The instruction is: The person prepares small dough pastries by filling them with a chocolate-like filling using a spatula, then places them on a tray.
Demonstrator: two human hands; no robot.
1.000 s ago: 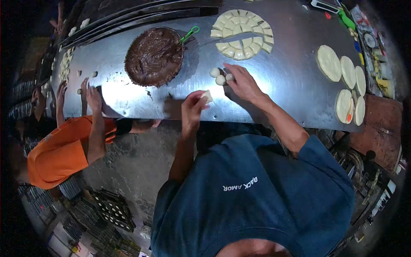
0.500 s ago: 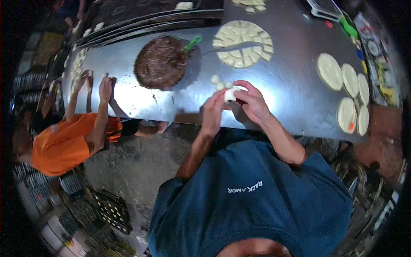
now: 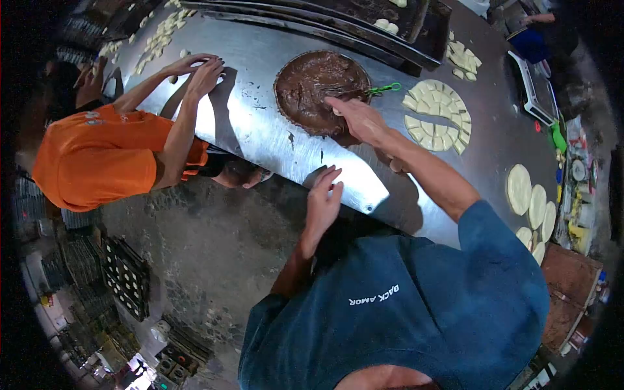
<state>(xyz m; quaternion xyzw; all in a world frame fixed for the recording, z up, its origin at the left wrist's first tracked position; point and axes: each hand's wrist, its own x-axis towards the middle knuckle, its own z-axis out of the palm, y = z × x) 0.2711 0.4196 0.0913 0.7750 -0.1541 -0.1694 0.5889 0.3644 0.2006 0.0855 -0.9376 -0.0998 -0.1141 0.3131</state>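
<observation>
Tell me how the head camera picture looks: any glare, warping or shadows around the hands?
Head view: strong fisheye warp with black corners; bright glare on the steel table beside the left hand; the right hand over the round bowl of brown chocolate paste casts a dark shadow; edges are dim.

1. The round bowl of brown chocolate paste sits on the long steel table.
2. The cut disc of pale dough pieces lies right of it.
3. Dark baking trays lie behind.
</observation>
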